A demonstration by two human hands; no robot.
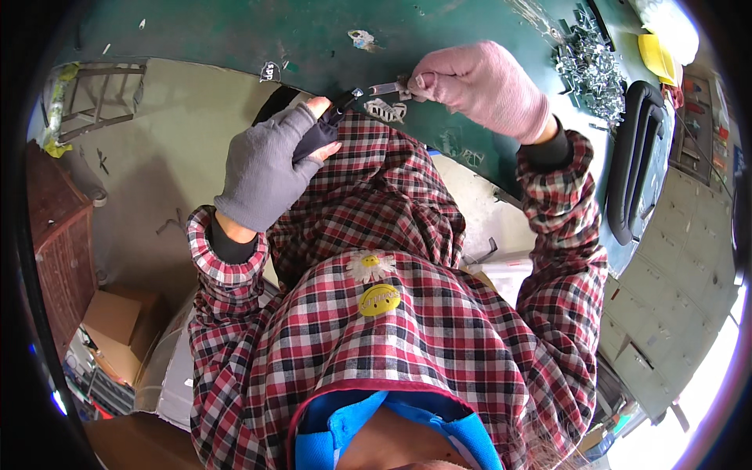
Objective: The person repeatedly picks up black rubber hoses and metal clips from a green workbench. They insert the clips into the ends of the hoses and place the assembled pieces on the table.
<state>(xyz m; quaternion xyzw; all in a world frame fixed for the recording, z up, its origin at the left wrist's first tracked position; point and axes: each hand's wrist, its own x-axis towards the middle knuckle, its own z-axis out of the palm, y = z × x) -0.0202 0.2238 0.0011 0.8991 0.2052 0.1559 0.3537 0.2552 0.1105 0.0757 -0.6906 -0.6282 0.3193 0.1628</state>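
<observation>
My left hand [270, 160], in a grey glove with bare fingertips, is closed around a black strap-like piece [317, 139]. Its narrow end [345, 100] points up and right and has a small shiny tip; the exact kind is unclear. My right hand [478, 88], in a pink glove, pinches a small pale, partly see-through strip [384, 88] over the edge of the green table [235, 27]. A short gap separates the strip from the black piece's tip. On the table to the right lies a heap of small metal clips [591, 70].
A long black handle-like part [633, 160] rests at the table's right side, near a yellow object [658, 59]. Grey metal cabinets [658, 290] stand at right. On the left are a metal frame [98, 98], a reddish wooden cabinet [59, 235] and a cardboard box [117, 321].
</observation>
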